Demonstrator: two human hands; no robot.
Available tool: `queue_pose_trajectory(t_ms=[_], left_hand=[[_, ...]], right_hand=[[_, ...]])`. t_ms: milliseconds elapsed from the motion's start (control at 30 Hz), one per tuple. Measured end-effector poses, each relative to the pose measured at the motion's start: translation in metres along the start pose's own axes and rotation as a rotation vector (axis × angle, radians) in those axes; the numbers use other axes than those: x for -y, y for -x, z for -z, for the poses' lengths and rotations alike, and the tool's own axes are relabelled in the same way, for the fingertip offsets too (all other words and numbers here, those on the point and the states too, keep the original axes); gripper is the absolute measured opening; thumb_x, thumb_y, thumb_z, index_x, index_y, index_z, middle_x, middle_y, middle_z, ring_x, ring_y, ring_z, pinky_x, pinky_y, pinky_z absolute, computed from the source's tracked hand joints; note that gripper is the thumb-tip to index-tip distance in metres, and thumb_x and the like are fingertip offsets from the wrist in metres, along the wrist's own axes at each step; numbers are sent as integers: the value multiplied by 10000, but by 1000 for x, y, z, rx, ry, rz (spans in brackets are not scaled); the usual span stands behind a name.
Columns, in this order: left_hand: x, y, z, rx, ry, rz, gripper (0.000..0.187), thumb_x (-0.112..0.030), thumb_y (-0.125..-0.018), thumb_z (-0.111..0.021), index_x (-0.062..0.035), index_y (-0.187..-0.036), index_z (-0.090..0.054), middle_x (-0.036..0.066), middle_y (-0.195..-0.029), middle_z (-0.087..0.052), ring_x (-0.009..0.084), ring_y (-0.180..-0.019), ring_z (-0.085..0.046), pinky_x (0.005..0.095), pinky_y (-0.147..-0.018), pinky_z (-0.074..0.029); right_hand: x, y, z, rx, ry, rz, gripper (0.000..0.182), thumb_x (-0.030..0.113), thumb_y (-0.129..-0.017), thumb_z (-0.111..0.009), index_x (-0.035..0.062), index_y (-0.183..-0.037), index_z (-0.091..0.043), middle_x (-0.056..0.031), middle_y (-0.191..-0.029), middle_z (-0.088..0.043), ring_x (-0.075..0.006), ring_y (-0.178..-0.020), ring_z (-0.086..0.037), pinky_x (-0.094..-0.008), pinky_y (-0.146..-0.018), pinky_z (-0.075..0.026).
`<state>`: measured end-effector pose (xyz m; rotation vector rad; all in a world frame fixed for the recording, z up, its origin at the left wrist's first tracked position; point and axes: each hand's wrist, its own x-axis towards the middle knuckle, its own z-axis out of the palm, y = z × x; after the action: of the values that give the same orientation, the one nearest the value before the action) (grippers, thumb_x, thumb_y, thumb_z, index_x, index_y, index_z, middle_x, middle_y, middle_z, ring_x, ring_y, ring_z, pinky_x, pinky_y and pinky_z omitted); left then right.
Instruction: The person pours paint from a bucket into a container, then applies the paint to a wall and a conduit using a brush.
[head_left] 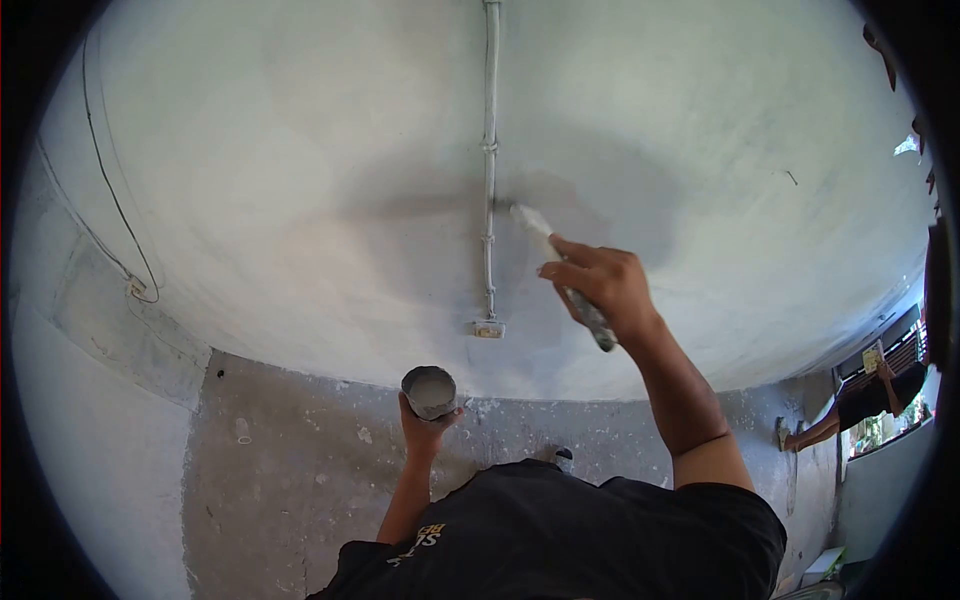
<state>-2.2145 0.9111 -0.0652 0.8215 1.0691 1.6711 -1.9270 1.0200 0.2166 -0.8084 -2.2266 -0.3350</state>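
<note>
My right hand point(605, 285) is closed around the handle of a paintbrush point(535, 225), raised in front of the pale wall point(380, 120). The brush's tip is at or close to the white vertical conduit point(490, 190); whether it touches cannot be made out. Low on the left, my left hand point(425, 428) holds a small dark round container point(430, 393) from below, its mouth facing up. Greyish paint or liquid shows inside it. A socket box point(488, 329) sits at the lower end of the conduit.
A stained concrete floor point(300, 450) meets the wall's base. Dark cable point(105, 170) hangs at the left, ending at another small box point(136, 287). At the far right a person point(880, 395) is beside a barred window. A nail-like bit point(791, 178) juts from the wall.
</note>
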Motion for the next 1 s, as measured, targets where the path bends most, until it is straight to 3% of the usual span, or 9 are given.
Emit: queue_pose_trajectory(t_ms=[100, 167, 367, 567, 700, 767, 833, 867, 1000], left_hand=[[13, 1, 13, 8, -103, 35, 872, -20, -605, -965, -52, -1299, -438, 103, -1210, -615, 214, -1111, -624, 358, -898, -544], [7, 0, 12, 43, -295, -89, 863, -23, -608, -965, -49, -1294, -444, 97, -1214, -616, 207, -1114, -623, 358, -913, -538], [1, 1, 10, 86, -287, -70, 925, 40, -608, -924, -68, -1379, -423, 79, -1253, -602, 210, -1147, -609, 362, -958, -538], [1, 2, 10, 87, -225, -26, 930, 35, -598, -931, -63, -1373, -426, 83, -1259, -605, 218, -1151, -614, 375, -949, -547], [0, 2, 7, 65, -170, -73, 843, 38, -616, -937, -46, -1290, -438, 102, -1209, -620, 212, -1100, -640, 363, -880, -573], [4, 2, 12, 58, -178, 6, 938, 48, -584, -929, -60, -1369, -426, 92, -1263, -605, 228, -1157, -621, 380, -939, -564], [9, 7, 16, 60, -124, 12, 908, 38, -585, -937, -56, -1339, -439, 94, -1232, -618, 223, -1133, -630, 375, -918, -567], [10, 4, 16, 67, -72, 24, 879, 29, -587, -945, -51, -1309, -451, 96, -1202, -630, 218, -1109, -640, 369, -898, -569], [12, -5, 20, 104, -155, -33, 835, 6, -586, -956, -47, -1270, -481, 101, -1171, -649, 214, -1071, -657, 357, -882, -560]], right_hand=[[8, -12, 27, -87, 86, 40, 246, 141, -754, -740, 174, -997, -748, -161, -1154, -734, -242, -725, -722, -352, -629, -562], [11, -20, 33, -113, 126, 63, 212, 155, -751, -749, 179, -961, -748, -164, -1161, -731, -204, -700, -711, -334, -614, -555], [20, -23, 16, -302, 391, 306, 173, 124, -725, -752, 175, -887, -719, -180, -1185, -695, -149, -670, -672, -297, -581, -530], [8, 23, -49, -72, 519, 320, 81, 163, -793, -688, 139, -759, -619, -237, -1183, -671, -144, -662, -625, -304, -632, -526], [31, 53, -58, 333, 366, 269, 29, 166, -810, -663, 142, -820, -650, -250, -1170, -675, -198, -754, -711, -318, -700, -564], [32, 47, -48, 439, 282, 200, 141, 119, -774, -703, 155, -907, -672, -214, -1190, -684, -232, -842, -725, -355, -760, -572], [27, 31, -27, 548, 21, 59, 332, 83, -716, -755, 189, -1024, -689, -159, -1205, -697, -250, -921, -721, -397, -834, -565], [20, 24, -20, 524, -29, 29, 395, 74, -715, -745, 220, -1079, -697, -61, -1120, -684, -262, -887, -711, -425, -820, -551], [7, -24, 21, 405, 62, 72, 397, 58, -727, -717, 224, -1087, -699, -40, -1136, -689, -277, -906, -711, -416, -825, -549]])
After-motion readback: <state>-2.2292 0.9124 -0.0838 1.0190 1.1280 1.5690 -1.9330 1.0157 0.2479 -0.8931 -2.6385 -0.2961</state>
